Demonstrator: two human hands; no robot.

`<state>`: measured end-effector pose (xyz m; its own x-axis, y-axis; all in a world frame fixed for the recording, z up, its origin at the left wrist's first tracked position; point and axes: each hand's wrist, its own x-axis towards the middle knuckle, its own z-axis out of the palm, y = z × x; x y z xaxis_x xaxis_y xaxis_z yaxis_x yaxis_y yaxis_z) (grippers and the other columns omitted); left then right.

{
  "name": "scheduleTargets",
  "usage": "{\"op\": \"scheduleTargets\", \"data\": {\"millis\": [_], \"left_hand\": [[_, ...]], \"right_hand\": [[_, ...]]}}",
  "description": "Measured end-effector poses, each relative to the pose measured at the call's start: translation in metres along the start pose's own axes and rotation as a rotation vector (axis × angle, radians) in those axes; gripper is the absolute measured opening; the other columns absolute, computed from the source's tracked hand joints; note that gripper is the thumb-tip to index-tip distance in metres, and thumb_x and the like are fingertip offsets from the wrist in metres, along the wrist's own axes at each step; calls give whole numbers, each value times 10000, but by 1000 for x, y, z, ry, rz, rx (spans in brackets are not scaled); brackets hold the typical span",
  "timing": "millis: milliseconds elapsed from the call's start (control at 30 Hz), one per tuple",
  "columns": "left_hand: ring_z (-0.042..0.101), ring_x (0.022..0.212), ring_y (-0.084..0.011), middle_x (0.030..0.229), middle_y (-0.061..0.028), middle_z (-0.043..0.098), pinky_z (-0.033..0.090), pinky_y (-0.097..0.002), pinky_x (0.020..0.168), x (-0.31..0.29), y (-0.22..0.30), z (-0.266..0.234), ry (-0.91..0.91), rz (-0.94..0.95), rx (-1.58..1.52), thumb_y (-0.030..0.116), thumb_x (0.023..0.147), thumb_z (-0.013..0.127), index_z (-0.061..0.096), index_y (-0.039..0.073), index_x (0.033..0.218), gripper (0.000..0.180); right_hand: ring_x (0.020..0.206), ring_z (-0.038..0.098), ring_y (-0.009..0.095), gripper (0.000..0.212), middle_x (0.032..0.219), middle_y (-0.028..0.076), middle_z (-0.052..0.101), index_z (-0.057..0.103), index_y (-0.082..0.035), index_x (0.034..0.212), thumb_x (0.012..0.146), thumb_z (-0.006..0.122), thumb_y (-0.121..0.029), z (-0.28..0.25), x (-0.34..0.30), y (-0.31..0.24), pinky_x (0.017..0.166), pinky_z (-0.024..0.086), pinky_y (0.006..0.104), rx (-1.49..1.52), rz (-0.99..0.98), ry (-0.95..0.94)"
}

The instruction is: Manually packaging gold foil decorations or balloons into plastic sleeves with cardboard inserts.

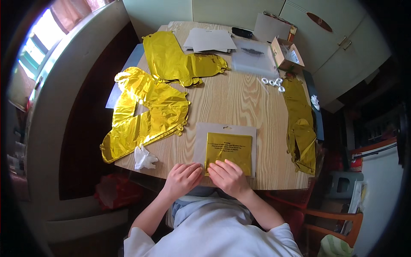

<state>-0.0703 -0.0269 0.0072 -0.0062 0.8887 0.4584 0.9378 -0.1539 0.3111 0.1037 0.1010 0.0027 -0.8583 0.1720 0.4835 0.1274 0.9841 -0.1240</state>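
In front of me on the table lies a grey header card (225, 128) with a hang hole. On it rests a folded gold foil balloon (229, 147), with black print across its front, perhaps on a clear bag. My left hand (183, 180) is at the card's lower left corner, fingers bent and pressed together on its edge. My right hand (229, 177) lies over the lower part of the folded balloon, fingers somewhat apart and touching its surface. The card's lower edge is partly hidden under both hands.
Flat gold foil balloons lie at the left (154, 109), far left (171, 55) and right edge (299, 124). Toward the back are a stack of grey cards (209, 40), clear plastic bags (254, 58) and an open box (287, 55). White ribbon rolls (274, 81) and crumpled white tissue (144, 157) also lie there.
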Motion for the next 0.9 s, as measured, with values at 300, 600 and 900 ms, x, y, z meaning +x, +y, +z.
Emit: {"op": "scheduleTargets", "data": {"millis": [300,600,900], "left_hand": [[665,942,-185,1056,-44,682,499,-319,761,2,3,2,7,38,27,151,769,738,644,70,997,260],[660,968,-171,1075,-41,661,494,-322,727,-1,7,2,-3,64,78,103,732,715,582,90,888,206],[522,678,-158,793,-10,515,443,-291,577,-15,57,1,-51,-168,130,225,730,744,683,86,1071,373]], "right_hand": [[1019,643,195,240,1061,38,682,689,-88,1007,779,678,-161,0,1,-1,908,513,364,23,9,9],[1032,639,223,225,1073,80,674,669,-48,1004,811,617,-151,-10,-6,9,891,528,358,60,37,-5],[957,656,220,214,1009,54,686,679,-62,971,770,680,-135,-10,-6,8,830,538,348,27,33,64]]}}
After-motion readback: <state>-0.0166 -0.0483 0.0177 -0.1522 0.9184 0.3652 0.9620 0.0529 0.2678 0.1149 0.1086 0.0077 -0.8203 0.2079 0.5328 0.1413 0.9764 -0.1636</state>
